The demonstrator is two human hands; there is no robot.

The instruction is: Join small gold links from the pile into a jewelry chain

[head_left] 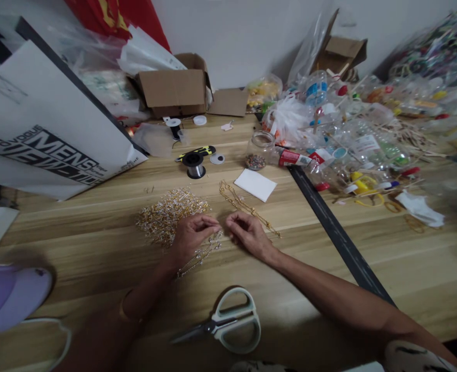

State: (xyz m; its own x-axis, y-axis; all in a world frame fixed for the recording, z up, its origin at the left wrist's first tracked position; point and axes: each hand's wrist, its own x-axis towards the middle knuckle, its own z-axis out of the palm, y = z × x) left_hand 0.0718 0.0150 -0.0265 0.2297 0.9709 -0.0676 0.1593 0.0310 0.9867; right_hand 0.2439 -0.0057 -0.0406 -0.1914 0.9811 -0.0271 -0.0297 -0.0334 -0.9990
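silvery chain partly hidden by your left hand, your right hand just apart mid-frame, both curled inward, whether pinching anything impossible to tell

The tabletop is wood-grained, crossed by a dark strip well right of the heap of small gold and silver pieces. Just beyond that heap stands a wire spool. Right of the heap lie a gold chain, a white card and, farther off, a jar of beads. Nearer the person than the heap are a silver chain and scissors. Plastic bottles crowd far right of it.
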